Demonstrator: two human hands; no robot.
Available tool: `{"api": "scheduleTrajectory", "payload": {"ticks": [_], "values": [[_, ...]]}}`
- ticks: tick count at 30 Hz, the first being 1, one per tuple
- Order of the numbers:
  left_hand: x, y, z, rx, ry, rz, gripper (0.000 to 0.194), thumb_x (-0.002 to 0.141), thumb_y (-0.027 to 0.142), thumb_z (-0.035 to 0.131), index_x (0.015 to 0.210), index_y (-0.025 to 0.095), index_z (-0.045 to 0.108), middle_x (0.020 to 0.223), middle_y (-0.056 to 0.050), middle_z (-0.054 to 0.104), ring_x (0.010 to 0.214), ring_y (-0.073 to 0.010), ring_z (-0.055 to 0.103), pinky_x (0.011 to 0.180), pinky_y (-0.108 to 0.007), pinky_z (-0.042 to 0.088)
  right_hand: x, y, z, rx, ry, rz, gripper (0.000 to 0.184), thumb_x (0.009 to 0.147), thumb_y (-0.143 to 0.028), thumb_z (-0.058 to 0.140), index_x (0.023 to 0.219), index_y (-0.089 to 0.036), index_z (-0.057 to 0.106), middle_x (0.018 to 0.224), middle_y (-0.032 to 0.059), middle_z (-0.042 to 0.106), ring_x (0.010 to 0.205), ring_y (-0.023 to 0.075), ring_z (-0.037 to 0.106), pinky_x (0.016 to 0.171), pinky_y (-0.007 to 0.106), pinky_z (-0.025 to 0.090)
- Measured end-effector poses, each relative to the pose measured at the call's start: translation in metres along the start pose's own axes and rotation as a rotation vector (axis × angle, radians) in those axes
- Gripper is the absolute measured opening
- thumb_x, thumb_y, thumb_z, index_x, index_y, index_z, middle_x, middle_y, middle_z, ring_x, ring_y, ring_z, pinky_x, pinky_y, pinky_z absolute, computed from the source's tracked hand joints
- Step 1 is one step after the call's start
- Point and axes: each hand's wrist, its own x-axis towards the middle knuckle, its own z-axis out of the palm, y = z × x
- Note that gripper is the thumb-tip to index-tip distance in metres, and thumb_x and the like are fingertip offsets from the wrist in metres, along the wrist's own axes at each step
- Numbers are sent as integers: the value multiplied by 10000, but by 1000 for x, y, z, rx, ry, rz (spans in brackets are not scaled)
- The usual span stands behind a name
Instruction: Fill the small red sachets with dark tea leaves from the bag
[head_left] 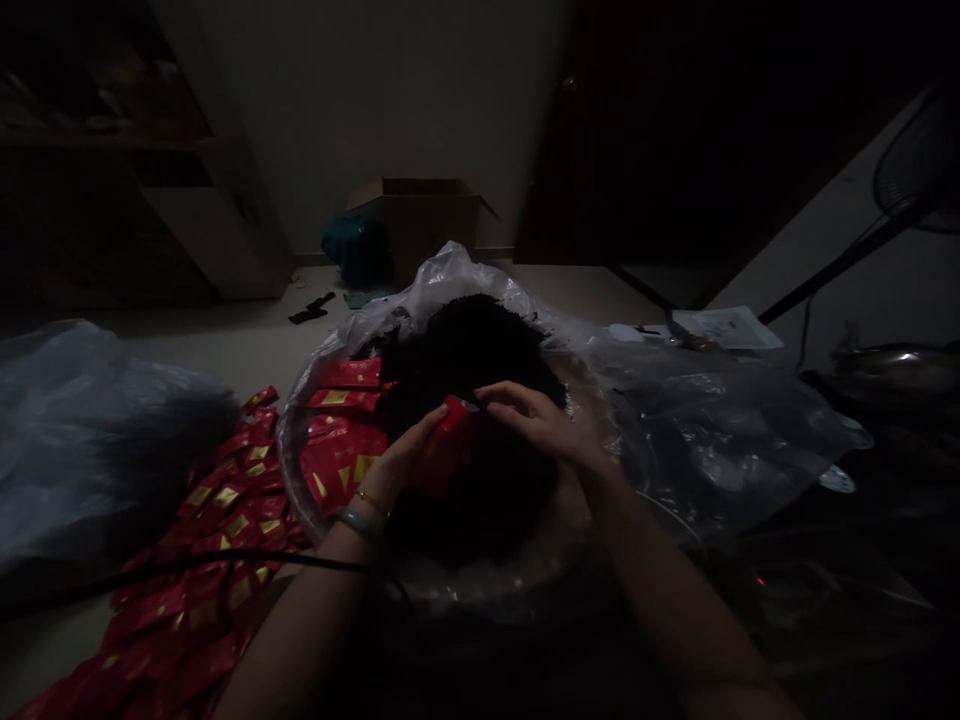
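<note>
A red packet (444, 450) with an open top is upright over a heap of dark, loose material like dried tea leaves (480, 340). My left hand (409, 450) is wrapped round the packet's left side. Close to the packet's mouth is my right hand (529, 415), its fingers drawn together; what they pinch, if anything, is too dark to make out. The heap lies in a wide round basin lined with clear plastic (300, 500). Flat red packets with gold marks (337, 440) rest inside the basin's left edge.
Many filled-looking red packets (217, 540) are piled on the floor to the left, beside a large translucent bag (90, 430). A black cable (225, 555) crosses in front of my left forearm. Behind the basin stands an open cardboard box (431, 225). Plastic sheeting (720, 440) spreads rightward.
</note>
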Motion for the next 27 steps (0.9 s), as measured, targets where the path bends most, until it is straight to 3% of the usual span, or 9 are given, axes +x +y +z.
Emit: {"api": "scheduleTrajectory", "payload": {"ticks": [2,4,5,7,10,13,19,24,27], "values": [[-1,5,-2,-84,52,-14,491,852,536,456,837,97,674,677,-81,693,549,-146,627,551,-234,507,-13,9,-5,-155,-136,142,726,713,-493,662,1349,-228,433,1395,121,438,1241,272,457,1014,424,368],[-2,10,-2,-187,107,5,499,856,548,444,805,102,663,656,-78,688,537,-146,631,536,-231,509,-33,21,1,-340,-295,310,1105,564,-509,768,1469,-233,196,1543,158,120,1379,334,232,1072,465,283],[-4,12,-1,-238,124,31,499,861,548,436,791,106,658,646,-73,685,533,-146,632,534,-232,512,-43,27,8,-408,-351,386,1210,533,-527,777,1485,-245,86,1554,161,-17,1403,357,139,1075,496,262],[-7,15,2,-309,127,92,499,876,540,414,787,110,653,639,-64,685,536,-144,637,543,-234,520,-62,39,27,-536,-379,460,1256,540,-581,749,1481,-264,-20,1542,147,-145,1411,371,-37,1079,560,193],[-11,16,8,-343,106,114,527,890,543,376,797,106,655,643,-67,689,543,-151,646,543,-242,526,-72,51,52,-707,-277,456,1150,647,-616,658,1483,-215,-21,1531,148,-182,1394,341,-164,1092,582,92],[-13,14,8,-302,94,70,559,892,558,351,790,100,656,630,-77,690,525,-159,644,520,-247,520,-57,58,60,-785,-182,441,1065,710,-628,593,1486,-204,-2,1543,145,-135,1410,325,-122,1093,576,101],[-5,11,-2,-235,104,48,569,880,574,366,852,89,663,665,-95,700,555,-163,649,546,-246,513,-1,68,45,-738,-78,379,947,743,-665,531,1482,-238,122,1553,146,85,1404,345,116,1049,566,230],[0,14,-7,-247,120,49,585,892,571,334,876,87,660,690,-96,699,586,-157,647,621,-254,516,21,72,54,-709,58,196,677,750,-602,592,1321,-257,479,1364,123,474,1245,315,383,970,494,333],[-1,13,-8,-237,120,44,580,882,579,353,900,88,661,690,-89,695,587,-159,640,620,-259,511,25,66,63,-730,77,44,474,772,-484,634,1181,-249,601,1217,104,571,1129,271,456,925,431,360]]}}
